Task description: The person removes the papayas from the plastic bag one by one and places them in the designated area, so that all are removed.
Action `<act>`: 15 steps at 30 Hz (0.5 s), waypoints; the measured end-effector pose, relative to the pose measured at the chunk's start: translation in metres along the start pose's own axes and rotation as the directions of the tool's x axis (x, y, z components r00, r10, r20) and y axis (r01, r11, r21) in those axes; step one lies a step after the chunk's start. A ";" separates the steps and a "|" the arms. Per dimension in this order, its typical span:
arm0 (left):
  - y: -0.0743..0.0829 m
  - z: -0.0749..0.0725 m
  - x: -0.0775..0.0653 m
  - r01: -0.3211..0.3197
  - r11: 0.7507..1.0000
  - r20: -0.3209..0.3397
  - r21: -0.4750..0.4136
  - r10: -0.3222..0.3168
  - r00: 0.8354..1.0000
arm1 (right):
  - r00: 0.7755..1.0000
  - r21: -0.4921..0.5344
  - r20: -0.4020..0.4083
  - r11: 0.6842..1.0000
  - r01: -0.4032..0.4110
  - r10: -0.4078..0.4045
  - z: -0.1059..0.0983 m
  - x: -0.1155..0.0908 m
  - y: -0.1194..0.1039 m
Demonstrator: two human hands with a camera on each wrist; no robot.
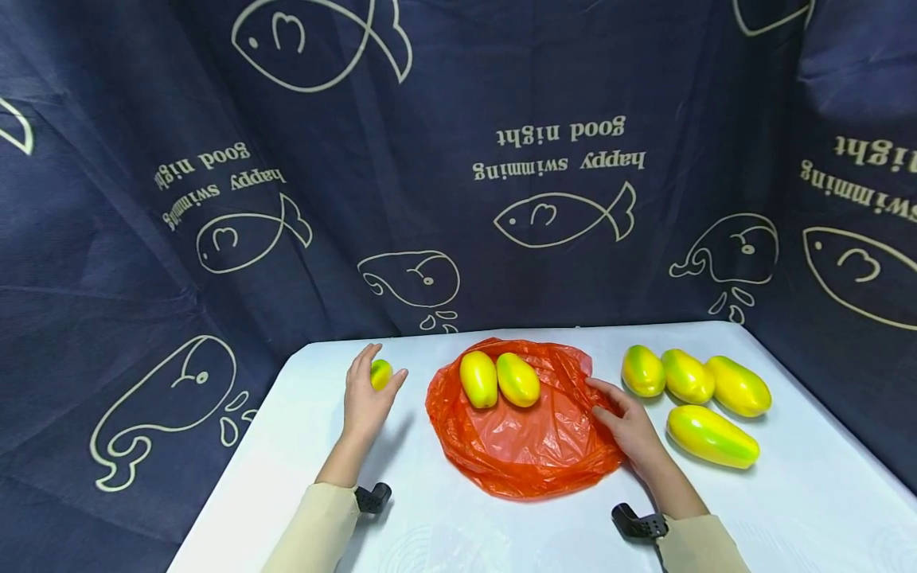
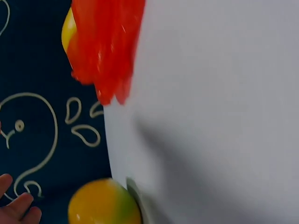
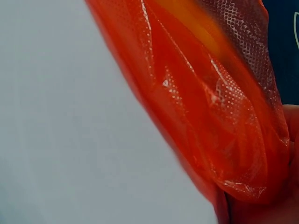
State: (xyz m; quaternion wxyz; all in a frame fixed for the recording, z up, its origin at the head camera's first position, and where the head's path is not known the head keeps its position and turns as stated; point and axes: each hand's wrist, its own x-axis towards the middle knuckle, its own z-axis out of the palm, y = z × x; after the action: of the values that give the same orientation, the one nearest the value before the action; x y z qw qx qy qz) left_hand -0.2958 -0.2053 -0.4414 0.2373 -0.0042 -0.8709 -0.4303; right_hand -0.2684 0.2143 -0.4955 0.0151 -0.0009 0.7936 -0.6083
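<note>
A red plastic bag (image 1: 516, 477) lies spread with its mouth open in the middle of the table. Two yellow-green papayas (image 1: 478, 380) sit side by side in its far part. My right hand (image 1: 630, 426) grips the bag's right rim between thumb and fingers; in the right wrist view the red film (image 3: 219, 140) folds over that hand. To the left of the bag, my left hand (image 1: 365, 398) is spread over another papaya (image 1: 382, 374), partly hidden behind the thumb and fingers. The left wrist view shows this papaya (image 2: 105, 203) with the fingertips (image 2: 21, 205) apart from it.
Several more papayas (image 1: 709, 436) lie to the right of the bag, past my right hand. The white table (image 1: 430, 533) ends at a dark blue cloth (image 1: 430, 199) with fish and whale drawings, which hangs behind and along the sides.
</note>
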 end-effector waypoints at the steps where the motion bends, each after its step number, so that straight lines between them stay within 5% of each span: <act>1: 0.003 0.002 0.000 -0.003 1.000 0.014 -0.008 0.003 1.000 | 1.000 -0.002 -0.001 1.000 -0.001 0.001 0.000 0.000 0.000; 8: 0.021 0.017 0.001 -0.047 0.997 0.107 -0.056 0.052 0.993 | 1.000 -0.019 -0.004 1.000 -0.005 0.005 -0.001 0.001 -0.001; 15: 0.036 0.034 -0.002 -0.014 0.996 0.200 -0.082 0.031 0.979 | 1.000 -0.023 0.005 1.000 0.003 -0.002 -0.001 0.001 0.000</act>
State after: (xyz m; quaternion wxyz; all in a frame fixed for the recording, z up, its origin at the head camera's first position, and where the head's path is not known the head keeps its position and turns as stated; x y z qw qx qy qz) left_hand -0.3006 -0.1572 -0.4330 0.1527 -0.0670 -0.8723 -0.4597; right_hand -0.2690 0.2149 -0.4956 0.0161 -0.0035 0.8004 -0.5992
